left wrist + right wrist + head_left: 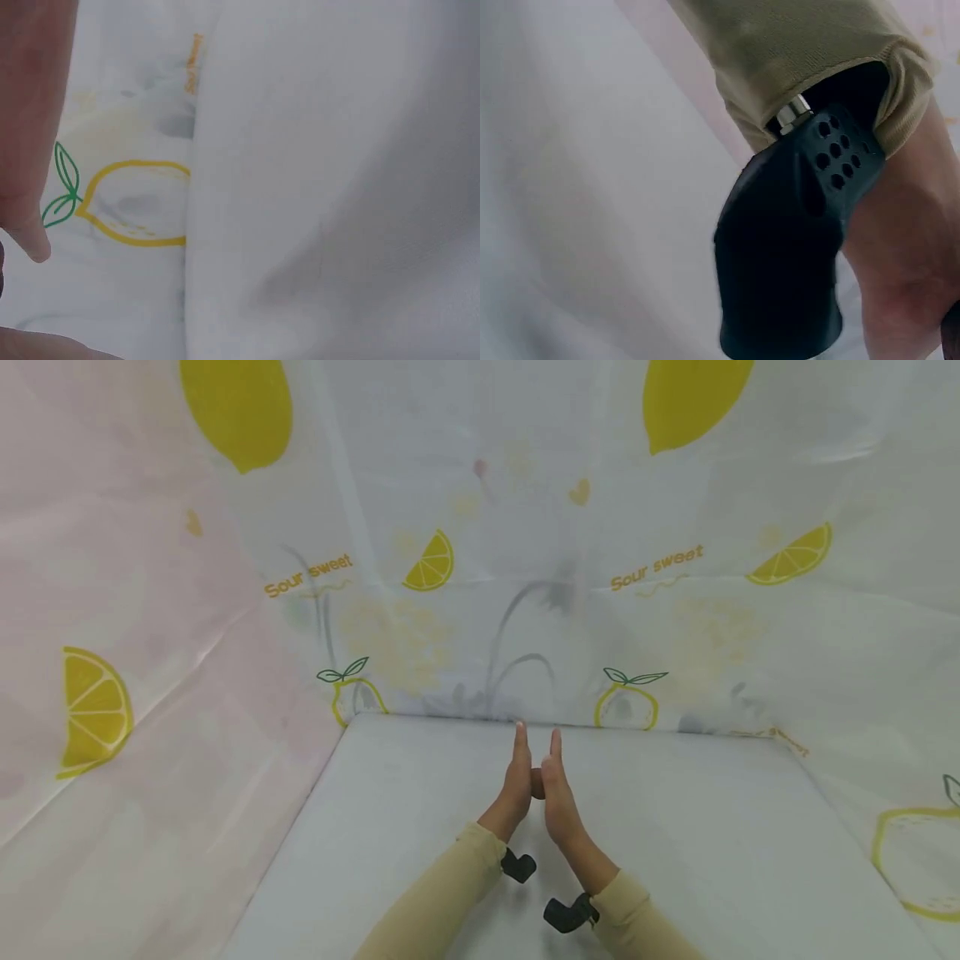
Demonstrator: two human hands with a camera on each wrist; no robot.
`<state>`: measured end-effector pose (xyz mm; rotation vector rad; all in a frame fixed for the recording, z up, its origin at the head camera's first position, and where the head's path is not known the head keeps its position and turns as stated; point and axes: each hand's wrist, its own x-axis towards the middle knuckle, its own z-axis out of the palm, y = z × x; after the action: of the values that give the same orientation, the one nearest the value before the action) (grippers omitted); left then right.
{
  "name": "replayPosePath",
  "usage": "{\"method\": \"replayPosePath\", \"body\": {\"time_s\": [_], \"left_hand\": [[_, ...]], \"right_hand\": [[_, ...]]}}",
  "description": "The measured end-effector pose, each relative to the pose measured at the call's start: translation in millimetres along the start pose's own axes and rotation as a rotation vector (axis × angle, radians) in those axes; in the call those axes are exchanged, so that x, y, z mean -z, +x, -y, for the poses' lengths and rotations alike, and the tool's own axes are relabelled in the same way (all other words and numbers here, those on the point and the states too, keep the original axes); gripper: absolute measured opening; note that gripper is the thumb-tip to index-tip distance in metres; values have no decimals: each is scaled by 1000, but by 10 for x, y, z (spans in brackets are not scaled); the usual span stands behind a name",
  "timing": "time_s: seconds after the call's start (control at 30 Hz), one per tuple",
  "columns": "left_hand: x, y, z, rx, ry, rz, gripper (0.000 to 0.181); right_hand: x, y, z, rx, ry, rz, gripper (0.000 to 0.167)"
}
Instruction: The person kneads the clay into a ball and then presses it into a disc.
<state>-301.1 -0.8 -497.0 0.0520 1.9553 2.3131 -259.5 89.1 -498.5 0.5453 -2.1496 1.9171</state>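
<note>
Brown rounded object [537, 783] sits between my facing palms, over the flat white tabletop [420, 785]. On the left, my left hand [516, 783] stretches its fingers straight; on the right, my right hand [560, 800] matches it, fingers straight too. Whether neighbouring fingers touch, I cannot tell.

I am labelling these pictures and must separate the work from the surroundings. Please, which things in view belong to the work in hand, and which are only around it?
Seem to belong to the work:
- left hand
- right hand
- brown object between the two palms

Only around it:
- white surface below
- lemon-printed backdrop
- black wrist devices
- beige sleeves
</note>
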Motion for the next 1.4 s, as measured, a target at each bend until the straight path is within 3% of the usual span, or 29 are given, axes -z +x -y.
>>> {"method": "replayPosePath", "body": {"time_s": [0.13,0.37,0.53,0.7,0.9,1.13,1.23,1.4], "left_hand": [[-35,-34,57,-34,18,50,92],[-143,-120,99,-66,110,119,111],[-184,-167,89,-144,74,253,85],[-187,-172,67,-181,45,293,82],[-178,-169,16,-215,67,269,82],[-139,-121,-114,-240,50,192,82],[-114,-58,-115,-218,53,155,79],[-85,18,-24,-156,84,80,75]], "right_hand": [[56,76,54,-1,5,-18,62],[212,291,31,-59,15,-76,67],[321,378,-66,-161,25,-123,70],[383,395,-156,-215,26,-130,73],[402,330,-261,-250,15,-121,74],[278,175,-330,-177,5,-85,62],[207,70,-190,-156,5,-66,58],[94,-33,-149,-118,8,-41,59]]}}
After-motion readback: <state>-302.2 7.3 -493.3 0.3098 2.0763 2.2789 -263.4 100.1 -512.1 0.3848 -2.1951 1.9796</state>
